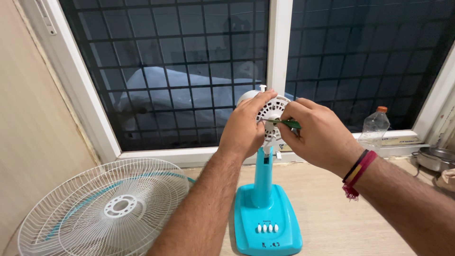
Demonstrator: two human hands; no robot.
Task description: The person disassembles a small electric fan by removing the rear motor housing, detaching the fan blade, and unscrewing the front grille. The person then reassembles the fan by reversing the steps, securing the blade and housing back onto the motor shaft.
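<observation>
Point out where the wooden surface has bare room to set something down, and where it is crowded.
Bare wood lies right of the blue fan base, under the right hand, back to the window sill. A narrower bare strip lies between the base and the white fan grille. The left is crowded by the grille; the far right corner holds a plastic bottle and a metal pot.

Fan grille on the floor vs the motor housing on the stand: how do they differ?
The grille lies flat and detached, untouched; the motor housing sits upright on the blue stand, gripped by the left hand. The grille is far wider. The right hand works a green-handled screwdriver at the housing only. Both are white.
</observation>
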